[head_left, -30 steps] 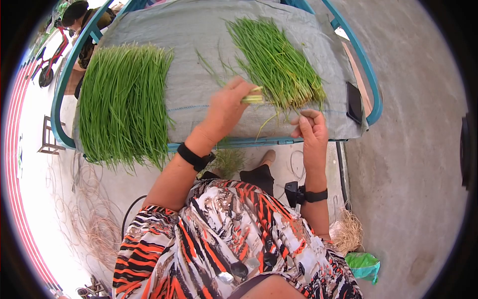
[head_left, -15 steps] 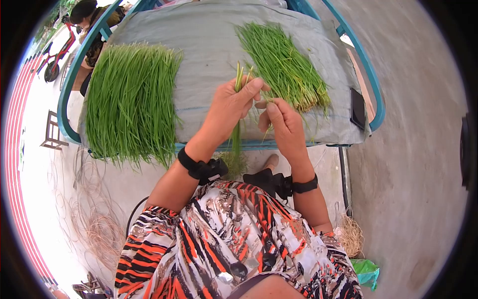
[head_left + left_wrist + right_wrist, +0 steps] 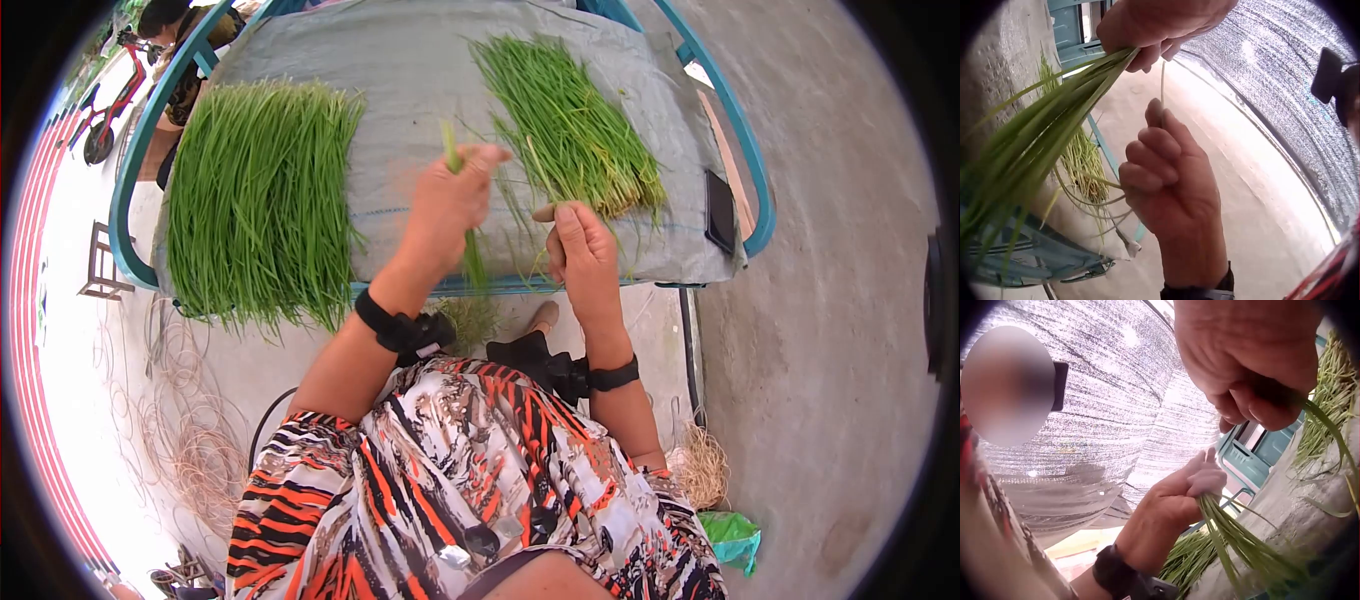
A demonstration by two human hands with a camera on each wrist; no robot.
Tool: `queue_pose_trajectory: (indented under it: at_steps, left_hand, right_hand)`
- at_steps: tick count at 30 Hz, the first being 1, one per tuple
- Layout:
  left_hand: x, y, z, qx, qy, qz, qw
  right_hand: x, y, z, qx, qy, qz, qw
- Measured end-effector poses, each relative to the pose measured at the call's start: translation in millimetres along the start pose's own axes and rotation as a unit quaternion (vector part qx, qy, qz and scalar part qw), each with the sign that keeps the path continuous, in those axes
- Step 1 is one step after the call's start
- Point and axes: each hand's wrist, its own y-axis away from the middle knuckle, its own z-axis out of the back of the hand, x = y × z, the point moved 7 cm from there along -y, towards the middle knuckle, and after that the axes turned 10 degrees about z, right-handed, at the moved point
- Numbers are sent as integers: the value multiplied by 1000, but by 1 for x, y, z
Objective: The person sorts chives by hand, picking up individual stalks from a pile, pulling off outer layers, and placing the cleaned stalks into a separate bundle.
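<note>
A: Head view. Hands?
B: Left hand (image 3: pixel 445 205) grips a slim bundle of long green grass-like stalks (image 3: pixel 475 262), pale ends up, leafy ends hanging. Slightly motion-blurred. Right hand (image 3: pixel 583 245) is near it, fingers curled in; can't tell from here what's pinched.

A: Bundle position?
B: Over the near part of the grey woven plastic sheet (image 3: pixel 415 110), between the broad, even green pile (image 3: pixel 262 205) and the smaller, slanted green pile (image 3: pixel 570 125). Gap probably stops the piles mixing and leaves elbow room.

A: Anything on pile layout?
B: Slanted pile has its pale ends toward the person, likely for easy picking. Flat black rectangular phone (image 3: pixel 719 212) lies by the sheet's right edge, apparently out of the way.

A: Left wrist view?
B: Bundle fans out below the left hand; gripping near one end probably lines the stalks up. Right hand pinches a thin pale strand (image 3: pixel 1162 84) between thumb and forefinger; a few stems loop beside its curled fingers.

A: Right wrist view?
B: Left hand's fingers wrap the bundle. Green blade trails from the right hand; its fingertips are partly hidden, so grip detail unclear.
</note>
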Motion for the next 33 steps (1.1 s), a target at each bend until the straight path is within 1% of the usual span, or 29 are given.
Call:
queue_pose_trajectory:
  at_steps: [1,4,7,9,10,13,15,16,19,22,25,28,30,31,33]
  left_hand:
    - [5,4,-12,24,-25,18,999]
    - [22,-3,-23,38,-92,-6,995]
    - [15,-1,-18,46,-52,8,998]
    - [3,-2,-7,35,2,-23,999]
    - [-3,-4,0,30,29,-38,998]
    - [-21,-12,33,-62,107,-113,986]
    - [-17,-8,25,-41,69,-76,994]
    - [-12,-4,19,-33,50,-57,997]
    - [12,8,-18,34,-69,-9,997]
    - [8,6,-19,59,-45,-50,996]
    - [-18,-1,4,11,48,-96,994]
    - [-35,-8,29,-36,76,-153,985]
    - [-41,-13,45,-59,84,-175,979]
    - [-43,-15,52,-71,89,-187,976]
    - [-42,-20,67,-82,108,-184,974]
  right_hand:
    - [0,-1,-2,7,2,0,1000]
    - [0,-1,-5,26,17,3,1000]
    - [-2,-2,-8,37,52,22,998]
    - [1,-2,-9,45,87,40,994]
    - [1,-1,-10,46,74,35,996]
    - [-1,0,-10,39,40,21,998]
    - [-2,-1,-6,19,26,11,999]
    - [-2,-2,-6,22,28,11,999]
    - [0,-6,-8,33,30,10,999]
    - [0,-7,-14,55,26,6,998]
    - [-7,-8,-10,84,17,2,996]
    - [-9,-6,-7,105,41,10,994]
    - [-9,-4,-5,110,64,15,992]
    - [-10,-2,-3,111,57,4,992]
    - [-16,6,3,114,44,-20,992]
